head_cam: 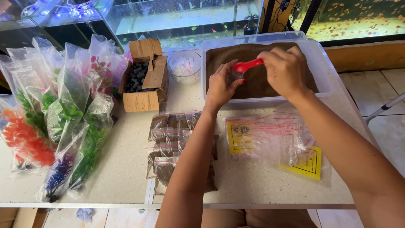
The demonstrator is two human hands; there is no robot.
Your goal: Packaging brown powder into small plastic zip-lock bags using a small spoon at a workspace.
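Right hand (286, 71): we are gripping a red plastic scoop (248, 65), fingers closed.
Left hand (222, 84): we are pinching a small clear bag (234, 76).
Beneath: clear plastic tub of brown sand (321, 55).
Near side: yellow-labelled stack of empty zip bags (270, 137).

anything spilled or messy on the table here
Nothing stands out. The brown sand stays inside the clear tub, where the right hand holds a red scoop over the small bag in the left hand. Filled bags lie stacked, with no loose grains visible on the table.
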